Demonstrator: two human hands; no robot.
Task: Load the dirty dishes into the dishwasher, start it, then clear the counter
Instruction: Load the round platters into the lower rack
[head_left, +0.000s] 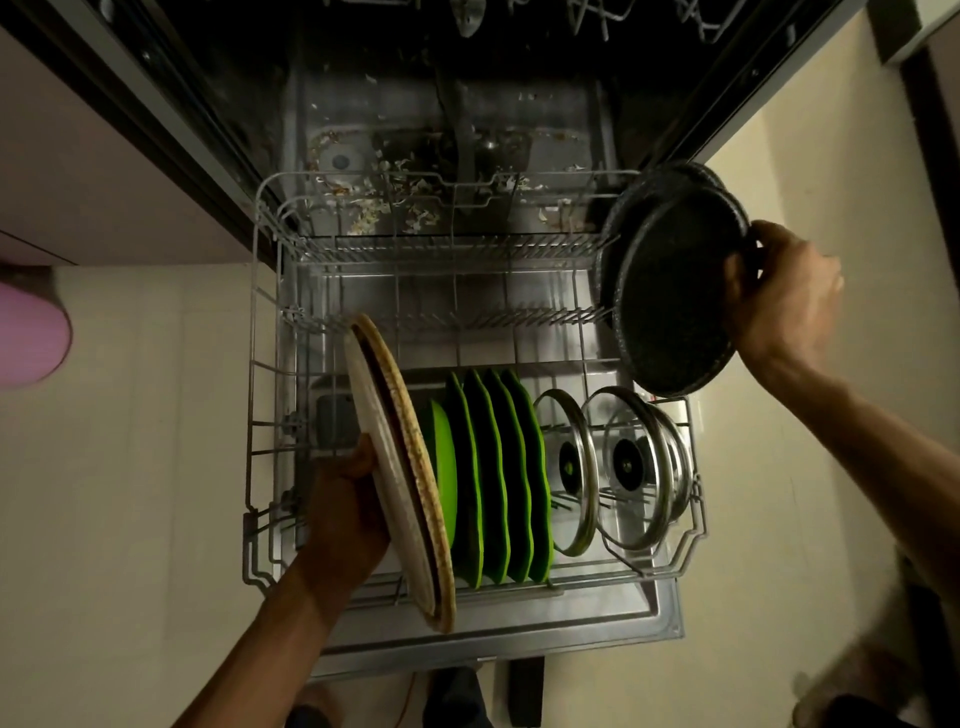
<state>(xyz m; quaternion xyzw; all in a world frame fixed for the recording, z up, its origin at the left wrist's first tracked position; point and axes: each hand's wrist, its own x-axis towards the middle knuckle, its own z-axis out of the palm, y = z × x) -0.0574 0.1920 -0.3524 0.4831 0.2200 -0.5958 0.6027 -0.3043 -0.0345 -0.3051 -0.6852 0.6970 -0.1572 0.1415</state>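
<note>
dishwasher rack (260, 364), hands holding beige plate (382, 467), black pan (675, 301)

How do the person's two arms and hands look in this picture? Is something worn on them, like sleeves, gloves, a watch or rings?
Both forearms are bare up to the picture's edge: no sleeves show. The left hand and the right hand wear no gloves. No watch, bracelet or ring is visible on either wrist or on the fingers that show.

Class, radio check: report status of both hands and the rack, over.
Left hand grips beige platter, standing it beside green plates. Right hand holds black pan at rack's right edge. Glass lids already racked; rear rows free.
</note>
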